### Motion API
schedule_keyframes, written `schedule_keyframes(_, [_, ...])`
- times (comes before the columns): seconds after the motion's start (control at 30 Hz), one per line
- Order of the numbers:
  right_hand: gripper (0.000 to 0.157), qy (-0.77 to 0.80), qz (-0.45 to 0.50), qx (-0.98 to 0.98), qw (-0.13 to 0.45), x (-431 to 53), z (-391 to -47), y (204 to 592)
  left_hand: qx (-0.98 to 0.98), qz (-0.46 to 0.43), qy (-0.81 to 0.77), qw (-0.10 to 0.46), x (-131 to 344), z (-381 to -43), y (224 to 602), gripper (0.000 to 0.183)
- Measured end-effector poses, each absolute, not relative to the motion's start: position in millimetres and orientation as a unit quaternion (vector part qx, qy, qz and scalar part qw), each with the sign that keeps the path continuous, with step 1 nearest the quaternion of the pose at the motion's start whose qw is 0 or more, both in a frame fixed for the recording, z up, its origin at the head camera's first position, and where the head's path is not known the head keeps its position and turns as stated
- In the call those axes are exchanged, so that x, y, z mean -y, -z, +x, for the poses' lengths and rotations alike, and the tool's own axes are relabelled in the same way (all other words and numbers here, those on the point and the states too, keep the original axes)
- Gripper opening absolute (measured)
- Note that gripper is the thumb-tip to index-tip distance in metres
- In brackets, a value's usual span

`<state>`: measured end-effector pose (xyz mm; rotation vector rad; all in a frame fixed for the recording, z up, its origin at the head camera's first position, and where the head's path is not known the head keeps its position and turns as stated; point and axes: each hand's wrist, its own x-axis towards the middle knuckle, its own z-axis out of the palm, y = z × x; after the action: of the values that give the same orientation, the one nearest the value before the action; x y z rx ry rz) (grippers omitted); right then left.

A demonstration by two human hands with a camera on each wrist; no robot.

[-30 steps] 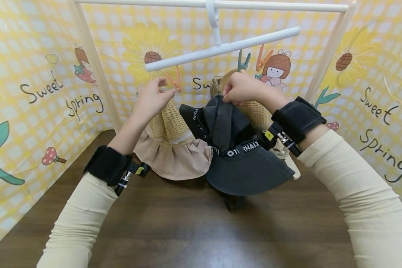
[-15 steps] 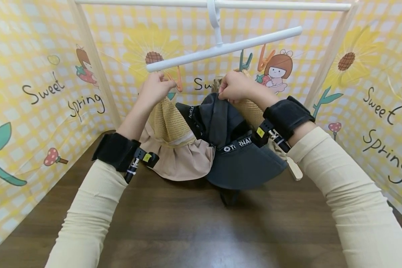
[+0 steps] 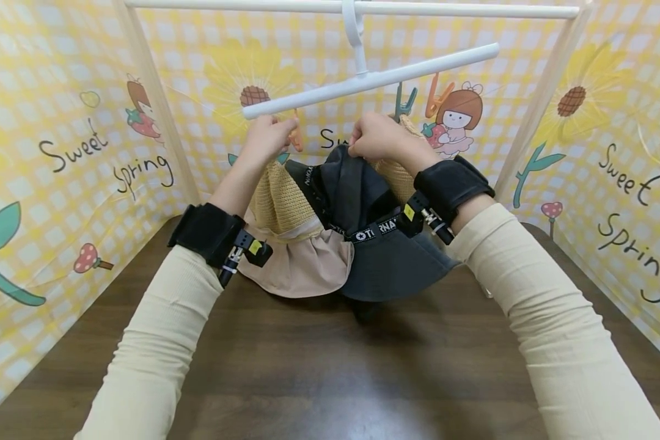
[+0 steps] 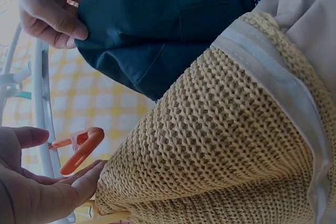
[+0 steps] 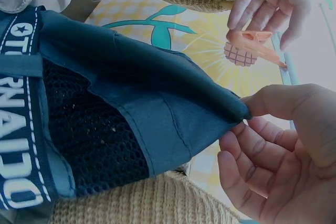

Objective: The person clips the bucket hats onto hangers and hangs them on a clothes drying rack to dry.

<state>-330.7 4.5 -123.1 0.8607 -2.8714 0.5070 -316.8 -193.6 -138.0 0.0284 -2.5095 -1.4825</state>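
My right hand point(image 3: 382, 137) pinches the crown tip of a dark bucket hat point(image 3: 398, 266) between thumb and fingers, as the right wrist view shows. The hat hangs folded below it, mesh lining and lettered band showing. My left hand point(image 3: 268, 139) is at an orange clothespin point(image 4: 86, 148) hanging from the hanger's left end. In the left wrist view its thumb and fingers are spread on either side of that clothespin, not closed on it. Beside those fingers is the top of a woven straw hat point(image 4: 210, 119) with a pinkish fabric brim.
A white hanger point(image 3: 371, 79) hangs tilted, left end lower, from a white rail point(image 3: 462, 8) on a wooden frame. A green clothespin point(image 3: 403, 101) and another orange clothespin point(image 3: 437, 96) hang on its right side. Another straw hat point(image 3: 398, 177) is behind the dark hat.
My left hand has moved right onto the left orange clothespin, reaching around it. My right hand has shifted slightly left and up, drawing the dark bucket hat along.
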Motion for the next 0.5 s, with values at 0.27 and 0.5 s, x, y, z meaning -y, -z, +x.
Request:
schedule_keyframes(0.27, [0.015, -0.160, 0.291, 0.942, 0.054, 5, -331, 121, 0.898, 0.017, 0.418, 0.136, 186, -322, 137, 0.039])
schedule_keyframes(0.5, [0.014, -0.154, 0.288, 0.944, 0.048, 13, -331, 122, 0.925, 0.027, 0.342, 0.164, 179, -326, 145, 0.046])
